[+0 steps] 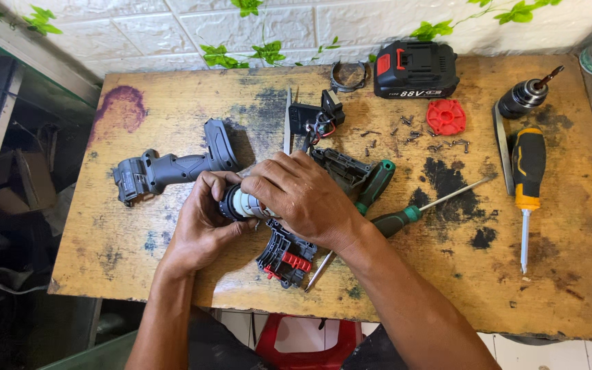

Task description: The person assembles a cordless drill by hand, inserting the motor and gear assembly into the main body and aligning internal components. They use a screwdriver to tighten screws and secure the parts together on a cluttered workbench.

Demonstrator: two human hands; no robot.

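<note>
Both hands meet over the middle of a worn wooden table (549, 288). My left hand (200, 223) cups a small drill motor (241, 204), a silver-and-black cylinder. My right hand (303, 195) closes over the same motor from above and hides most of it. To the left lies a grey drill housing half (173, 168). Another dark housing half (347, 171) sits just behind my right hand. Under my right wrist rests a black part with red pieces (286, 255).
A black-and-red battery pack (416, 68), a red round cap (445, 116), a drill chuck (523, 96), loose screws (412, 133), a switch module with wires (316, 116), a green-handled screwdriver (405, 218), a yellow-and-black screwdriver (529, 175). A red stool (306, 342) stands under the front edge.
</note>
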